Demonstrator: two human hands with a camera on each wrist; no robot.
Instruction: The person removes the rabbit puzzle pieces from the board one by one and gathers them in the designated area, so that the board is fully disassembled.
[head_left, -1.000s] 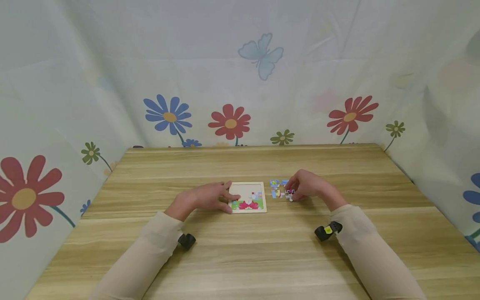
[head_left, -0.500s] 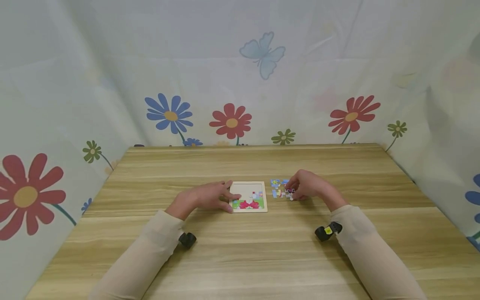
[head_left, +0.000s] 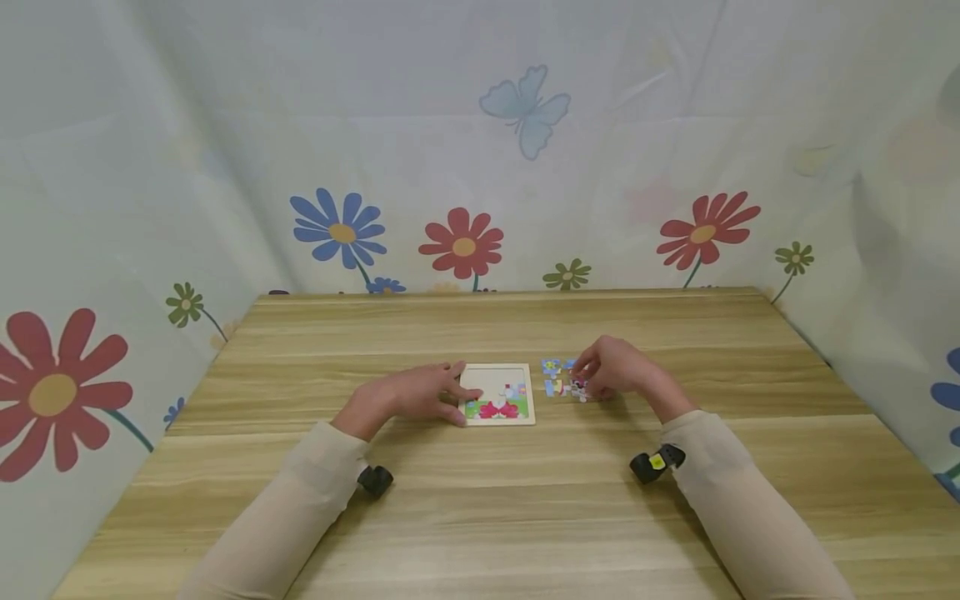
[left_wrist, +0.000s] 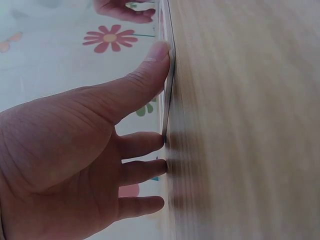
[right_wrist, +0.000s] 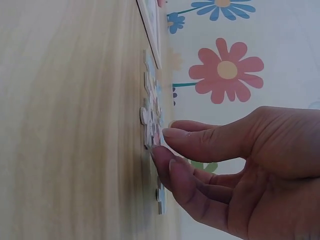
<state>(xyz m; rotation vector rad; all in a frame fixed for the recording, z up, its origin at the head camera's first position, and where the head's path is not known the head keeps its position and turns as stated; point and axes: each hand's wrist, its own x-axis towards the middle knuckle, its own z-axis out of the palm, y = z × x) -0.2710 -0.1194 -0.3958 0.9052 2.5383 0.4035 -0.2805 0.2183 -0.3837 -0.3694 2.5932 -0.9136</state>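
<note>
A square wooden puzzle tray lies flat in the head view, its lower part filled with a green and red picture. My left hand rests at its left side, thumb at the near corner and fingers spread; one finger reaches over the picture. In the left wrist view those fingers look straight, their tips down at the tray edge. Right of the tray, my right hand bends over a pink and white puzzle piece, pinching it between thumb and fingertips. Its fingers hide part of that piece.
Several loose puzzle pieces in blue and yellow lie flat between the tray and my right hand. The wooden table carries everything. Behind it hangs a flowered curtain. Black wrist cameras sit at both cuffs.
The pink and white piece appears slightly turned under my right fingertips, and that hand has shifted very little. My left hand stays on the tray. The head view has moved slightly.
</note>
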